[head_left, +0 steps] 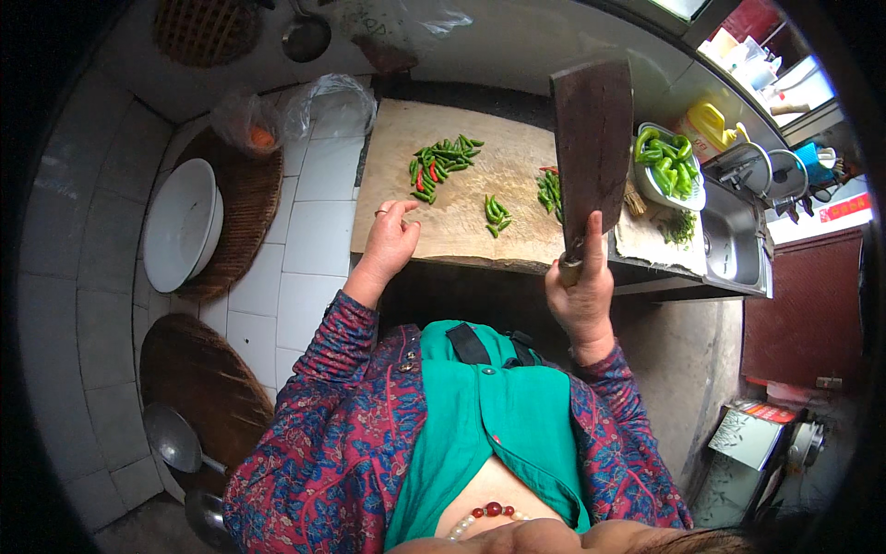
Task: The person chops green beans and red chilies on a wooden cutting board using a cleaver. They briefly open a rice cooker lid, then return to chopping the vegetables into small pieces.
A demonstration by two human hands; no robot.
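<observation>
My right hand (585,291) grips the handle of a large dark cleaver (594,138). The blade is raised above the wooden cutting board (387,152) and hides part of its right side. My left hand (391,242) is at the board's front left, fingers bent and apart, with nothing visible in it. Just beyond its fingertips lies a heap of small green chillies (453,156) with a few red chillies (432,171) among them. A smaller group of green chillies (495,211) is near the middle. More chillies (549,190) lie partly behind the blade.
Right of the board stands a white basket of green peppers (668,170). Beyond it are a yellow jug (709,124) and a steel sink (727,242). On the left, a white basin (183,225) rests on a round woven lid (256,201), near a clear plastic bag (329,104).
</observation>
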